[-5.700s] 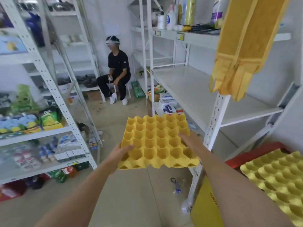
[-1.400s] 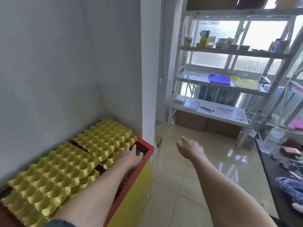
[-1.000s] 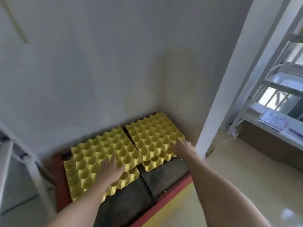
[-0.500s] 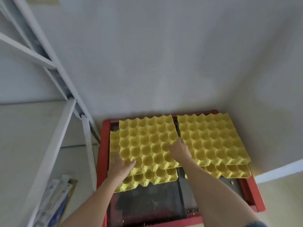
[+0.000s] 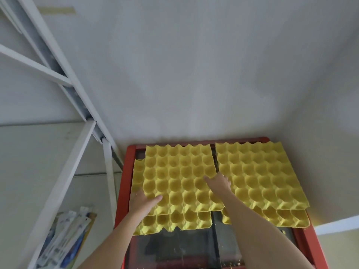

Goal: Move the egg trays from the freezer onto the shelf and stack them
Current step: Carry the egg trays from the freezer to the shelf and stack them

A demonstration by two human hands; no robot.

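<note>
Yellow egg trays lie on the red-rimmed freezer (image 5: 124, 183), in two overlapping piles. The top left tray (image 5: 178, 171) rests on a lower tray (image 5: 174, 220) that sticks out toward me. My left hand (image 5: 142, 203) grips the top left tray at its near left edge, thumb on top. My right hand (image 5: 218, 183) holds the same tray at its right edge, in the gap beside the right top tray (image 5: 260, 175). Another tray (image 5: 275, 218) shows under that one.
The white metal shelf (image 5: 38, 152) stands just left of the freezer, its slanted post (image 5: 77, 148) close to the red rim. Flat packets (image 5: 64, 241) lie on a lower level. White walls close the back and right. The freezer's dark glass lid (image 5: 174, 249) is nearest me.
I turned from the shelf back to the freezer. Both hands went down to the left pile and now clasp the edges of its top tray.
</note>
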